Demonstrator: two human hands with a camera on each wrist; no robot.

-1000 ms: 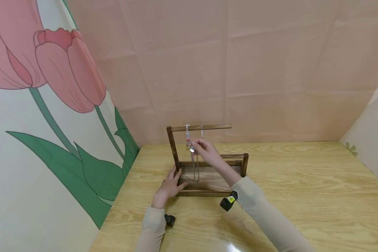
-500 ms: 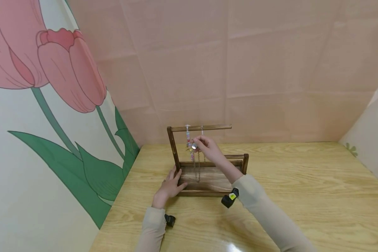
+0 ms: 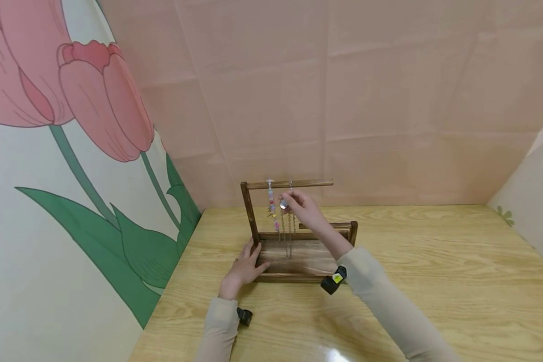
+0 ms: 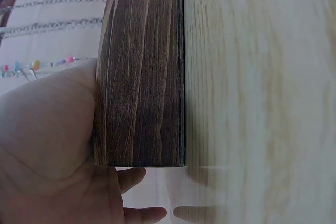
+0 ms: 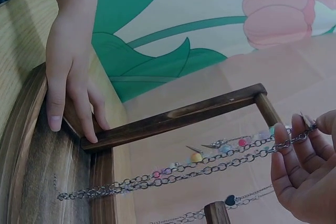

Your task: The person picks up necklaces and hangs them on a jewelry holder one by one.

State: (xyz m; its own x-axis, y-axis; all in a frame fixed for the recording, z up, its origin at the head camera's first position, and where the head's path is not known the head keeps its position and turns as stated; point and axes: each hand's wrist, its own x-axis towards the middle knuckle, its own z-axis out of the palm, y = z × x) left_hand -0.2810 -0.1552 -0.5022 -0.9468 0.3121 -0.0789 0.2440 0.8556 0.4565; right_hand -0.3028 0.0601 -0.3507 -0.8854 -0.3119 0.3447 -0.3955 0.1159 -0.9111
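Note:
In the head view, my right hand (image 3: 304,207) pinches a silver chain necklace (image 3: 290,246) near a shiny round pendant (image 3: 283,204), just below the top bar of a dark wooden jewelry stand (image 3: 250,213). The chain (image 5: 210,169) dangles in a loop above the tray base (image 3: 271,264). A necklace of colored beads (image 3: 272,201) hangs on the bar to the left. Another silver chain (image 3: 290,184) hangs on the bar, partly behind my right hand. My left hand (image 3: 243,266) rests at the tray's left end, fingers extended, thumb over the front-left corner.
A short lower rod (image 3: 326,225) juts left from a post (image 3: 353,234) at the stand's right end. The stand is on a wood-grain table (image 3: 434,281). A pink cloth wall (image 3: 389,100) rises behind, with a tulip-printed panel (image 3: 95,151) on the left.
My right hand has moved right and slightly up, carrying the chain necklace and its pendant away from the beaded necklace. The left hand has stayed at the tray's end.

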